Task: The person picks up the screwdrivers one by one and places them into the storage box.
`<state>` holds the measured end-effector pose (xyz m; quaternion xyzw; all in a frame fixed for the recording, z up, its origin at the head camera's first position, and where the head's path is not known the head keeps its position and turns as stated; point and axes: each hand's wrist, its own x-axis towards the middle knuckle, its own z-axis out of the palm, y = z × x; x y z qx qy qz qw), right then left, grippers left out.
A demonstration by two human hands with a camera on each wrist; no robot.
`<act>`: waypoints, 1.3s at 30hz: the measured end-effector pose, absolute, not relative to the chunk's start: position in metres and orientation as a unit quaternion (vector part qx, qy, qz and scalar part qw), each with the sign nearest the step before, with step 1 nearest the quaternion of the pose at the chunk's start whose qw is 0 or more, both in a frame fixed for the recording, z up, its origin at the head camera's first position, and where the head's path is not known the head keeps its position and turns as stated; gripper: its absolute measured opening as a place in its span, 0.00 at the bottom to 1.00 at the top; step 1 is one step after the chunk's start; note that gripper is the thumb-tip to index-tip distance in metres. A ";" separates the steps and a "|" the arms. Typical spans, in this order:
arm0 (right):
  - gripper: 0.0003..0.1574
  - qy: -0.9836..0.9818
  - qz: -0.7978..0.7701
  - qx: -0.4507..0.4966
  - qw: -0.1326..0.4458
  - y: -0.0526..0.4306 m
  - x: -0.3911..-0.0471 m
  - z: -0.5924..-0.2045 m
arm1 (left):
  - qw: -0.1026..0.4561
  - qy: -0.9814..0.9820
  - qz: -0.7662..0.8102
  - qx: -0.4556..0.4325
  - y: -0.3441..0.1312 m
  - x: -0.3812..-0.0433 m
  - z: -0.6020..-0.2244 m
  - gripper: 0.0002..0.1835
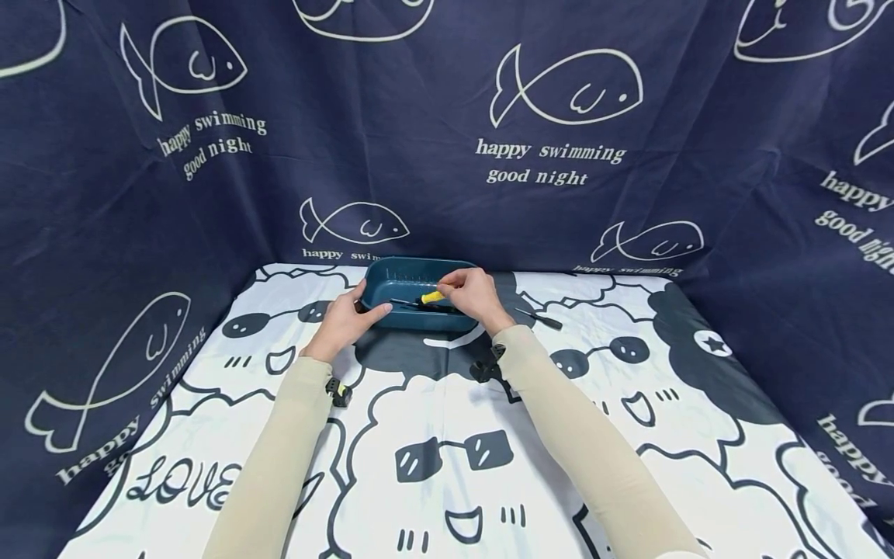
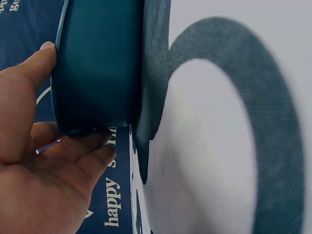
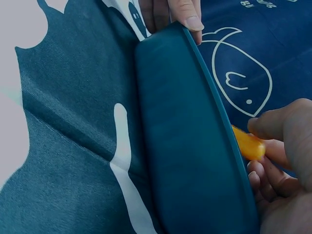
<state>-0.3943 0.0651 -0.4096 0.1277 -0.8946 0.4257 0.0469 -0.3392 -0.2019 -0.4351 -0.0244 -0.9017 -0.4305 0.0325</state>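
Note:
A dark teal plastic bin stands on the cloth near the back of the table. My left hand grips its left end, thumb at the front rim and fingers round the outside; the left wrist view shows this hand close up. Over the bin's right part, my right hand pinches the end of a yellow-handled screwdriver. In the right wrist view its yellow handle shows between thumb and fingers, just past the rim. Other dark slim items lie inside, partly hidden by the front wall.
A screwdriver with a dark handle lies on the cloth to the right of the bin. The table is covered with a white cloth printed with black cartoon sheep. A navy fish-print curtain hangs behind the bin and along both sides.

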 end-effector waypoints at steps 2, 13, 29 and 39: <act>0.08 -0.894 0.427 0.128 0.050 0.068 -0.394 -0.409 | 0.031 -0.901 -0.432 -0.022 -0.201 -0.339 -0.435 0.53; 0.09 -0.890 0.434 0.120 0.073 0.081 -0.388 -0.398 | 0.026 -0.900 -0.435 -0.019 -0.203 -0.341 -0.438 0.55; 0.10 -0.870 0.456 0.138 0.125 0.108 -0.374 -0.383 | 0.045 -0.910 -0.412 -0.029 -0.202 -0.341 -0.437 0.50; 0.08 -0.863 0.464 0.135 0.145 0.129 -0.369 -0.390 | 0.040 -0.909 -0.414 -0.030 -0.202 -0.341 -0.438 0.51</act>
